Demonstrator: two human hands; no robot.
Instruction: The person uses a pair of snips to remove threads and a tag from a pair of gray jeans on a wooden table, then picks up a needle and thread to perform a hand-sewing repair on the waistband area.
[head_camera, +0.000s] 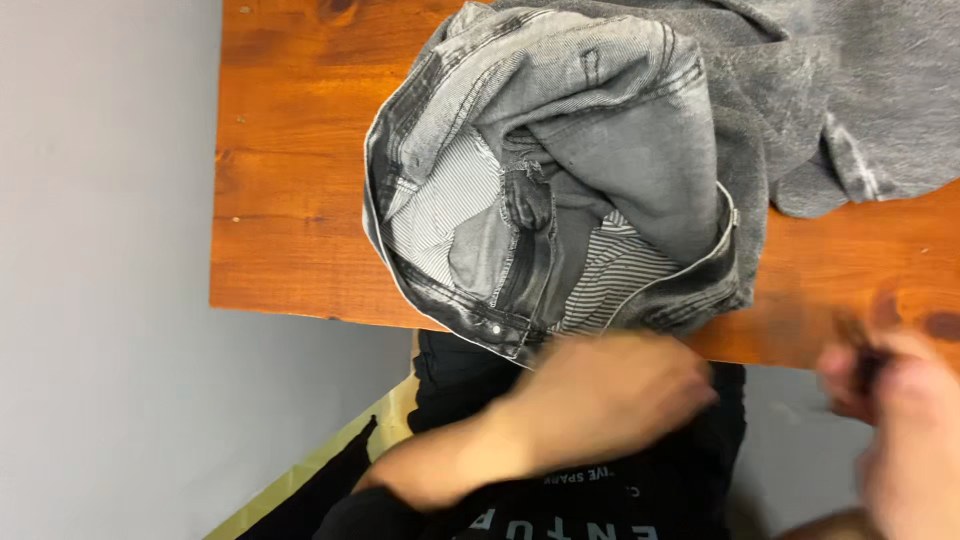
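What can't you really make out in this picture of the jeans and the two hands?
Head view:
- Right hand: smeared by motion and cut by the right edge; whatever dark thing it pinches is unreadable.
- Left hand: blurred; its fingertips cannot be told apart.
- Jeans: legs run off the top edge.
- Table: far side cropped; jeans cover its middle.
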